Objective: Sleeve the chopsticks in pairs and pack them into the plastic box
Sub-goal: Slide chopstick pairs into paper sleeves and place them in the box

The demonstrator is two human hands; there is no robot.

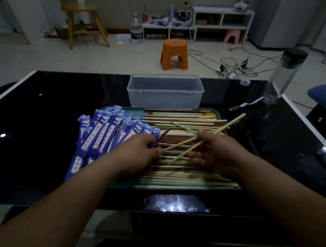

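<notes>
Chopsticks (220,129): one pale wooden pair, held crossed above the tray (134,107), not yet sleeved.

Likely light, stiff and smooth, so apt to roll or scissor apart; best pinched together near one end, tips evened, before being fed into the paper. The right hand (215,153) is palm-up, fingers curled round the pair at mid-length, thick ends pointing up and to the right. The left hand (137,154) is palm-down just beside it, pinching one blue sleeve (160,138), thin and easily creased, its mouth turned toward the sticks. Loose sticks (178,121) cover the tray, with spare sleeves (104,136) fanned at its left. The plastic box (166,97) stands open behind the tray on the black table (51,118), apparently holding nothing.
</notes>
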